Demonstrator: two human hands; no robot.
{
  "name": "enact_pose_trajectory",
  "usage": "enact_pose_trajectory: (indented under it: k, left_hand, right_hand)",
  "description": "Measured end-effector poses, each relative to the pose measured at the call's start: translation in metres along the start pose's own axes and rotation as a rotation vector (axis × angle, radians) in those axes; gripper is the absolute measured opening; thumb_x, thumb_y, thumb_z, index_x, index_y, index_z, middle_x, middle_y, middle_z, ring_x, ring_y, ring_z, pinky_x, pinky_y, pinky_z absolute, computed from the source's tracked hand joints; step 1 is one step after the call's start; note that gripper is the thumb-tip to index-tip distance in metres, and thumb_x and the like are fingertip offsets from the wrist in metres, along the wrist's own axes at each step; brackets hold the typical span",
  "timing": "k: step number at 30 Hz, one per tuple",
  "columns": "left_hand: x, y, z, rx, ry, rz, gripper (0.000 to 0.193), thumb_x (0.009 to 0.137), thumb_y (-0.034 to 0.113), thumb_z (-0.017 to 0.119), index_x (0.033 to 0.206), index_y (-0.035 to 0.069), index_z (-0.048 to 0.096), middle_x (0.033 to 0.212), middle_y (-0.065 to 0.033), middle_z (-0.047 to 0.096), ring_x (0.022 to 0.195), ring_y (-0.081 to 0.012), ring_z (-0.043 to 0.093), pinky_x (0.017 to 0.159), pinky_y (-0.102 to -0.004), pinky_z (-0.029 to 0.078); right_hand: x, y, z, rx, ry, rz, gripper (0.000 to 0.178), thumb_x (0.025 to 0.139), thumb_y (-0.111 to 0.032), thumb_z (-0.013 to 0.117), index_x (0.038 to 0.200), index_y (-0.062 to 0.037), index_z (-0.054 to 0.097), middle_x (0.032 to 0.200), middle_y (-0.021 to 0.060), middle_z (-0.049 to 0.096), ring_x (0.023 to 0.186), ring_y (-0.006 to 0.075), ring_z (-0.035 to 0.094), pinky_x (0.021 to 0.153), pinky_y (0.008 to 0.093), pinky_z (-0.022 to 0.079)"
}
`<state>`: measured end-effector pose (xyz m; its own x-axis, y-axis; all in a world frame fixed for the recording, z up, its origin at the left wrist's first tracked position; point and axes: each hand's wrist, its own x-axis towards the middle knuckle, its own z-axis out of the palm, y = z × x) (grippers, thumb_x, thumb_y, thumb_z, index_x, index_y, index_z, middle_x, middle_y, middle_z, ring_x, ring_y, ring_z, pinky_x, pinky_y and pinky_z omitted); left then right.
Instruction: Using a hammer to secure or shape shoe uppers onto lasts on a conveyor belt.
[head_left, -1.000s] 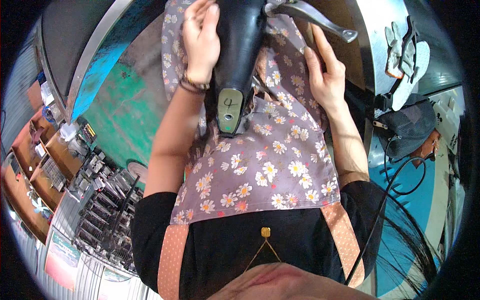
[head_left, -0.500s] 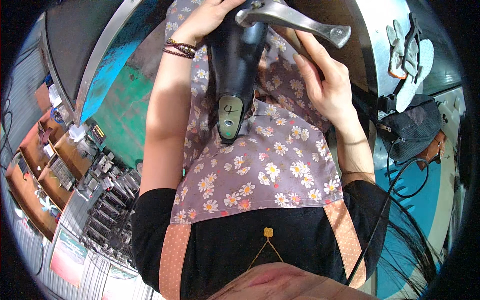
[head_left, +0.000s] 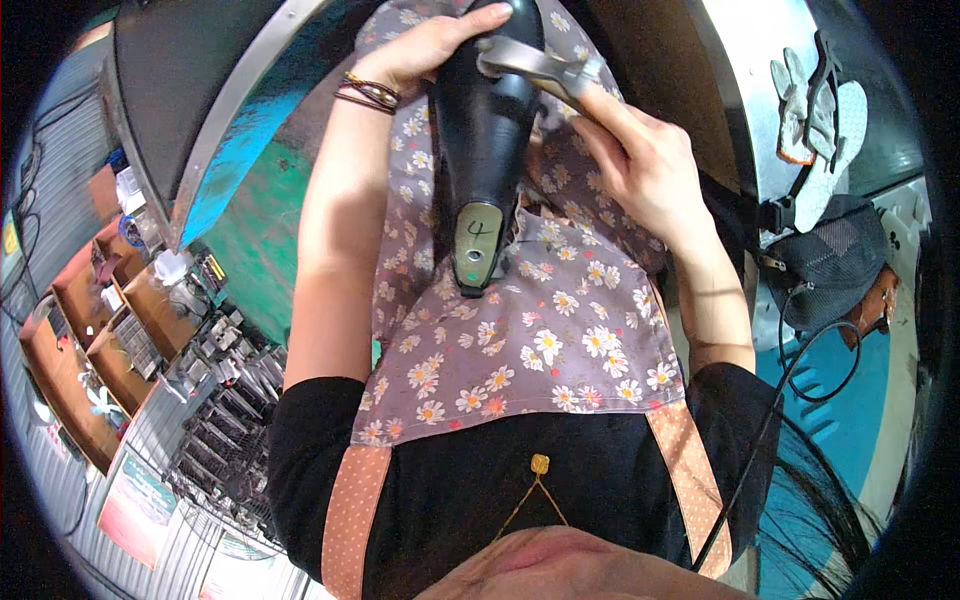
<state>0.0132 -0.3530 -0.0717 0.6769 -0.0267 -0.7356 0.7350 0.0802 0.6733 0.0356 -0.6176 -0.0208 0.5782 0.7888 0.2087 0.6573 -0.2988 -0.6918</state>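
A black leather shoe stretched over a last lies lengthwise across my lap. Its pale green heel plate, with a small hole and a handwritten mark, faces up near my waist. My left hand is closed round the far part of the shoe, thumb on top. Above the shoe lies a curved silver metal tool with a flared end, partly smeared by motion. At its right end, my right hand is closed on it with curled fingers; the grip itself is partly hidden.
A floral apron covers my lap. Work gloves and a black mesh pouch lie on the metal surface at right. A curved metal-edged rim rises at left, beyond which stand wooden shelves and a rack of metal parts.
The shoe and my left hand have shifted slightly right and nearer. The metal tool has turned, its flared end moving left, and my right hand has closed in toward the shoe.
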Motion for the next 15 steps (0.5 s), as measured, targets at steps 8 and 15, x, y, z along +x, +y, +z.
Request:
enact_pose_trajectory:
  k: [8,15]
  left_hand:
    - [0.006,-0.027,0.000,-0.036,0.203,0.247,0.058,0.073,0.049,0.079,0.100,-0.001,0.070,0.089,-0.0089,0.070,0.074,-0.0161,0.067,0.070,-0.0294,0.054]
    - [-0.070,-0.043,-0.028,-0.402,0.384,0.553,0.036,0.084,0.033,0.071,0.102,0.001,0.067,0.094,-0.0065,0.069,0.081,-0.0163,0.066,0.077,-0.0304,0.053]
  right_hand:
    - [-0.024,0.015,0.018,0.207,0.113,0.135,0.040,0.090,-0.013,0.060,0.130,-0.0104,0.056,0.109,0.0215,0.065,0.097,0.0353,0.066,0.081,0.0400,0.054]
    - [-0.046,0.010,0.036,0.429,0.257,0.256,0.044,0.095,-0.010,0.052,0.138,-0.0068,0.047,0.134,0.0179,0.054,0.125,0.0290,0.052,0.102,0.0335,0.042]
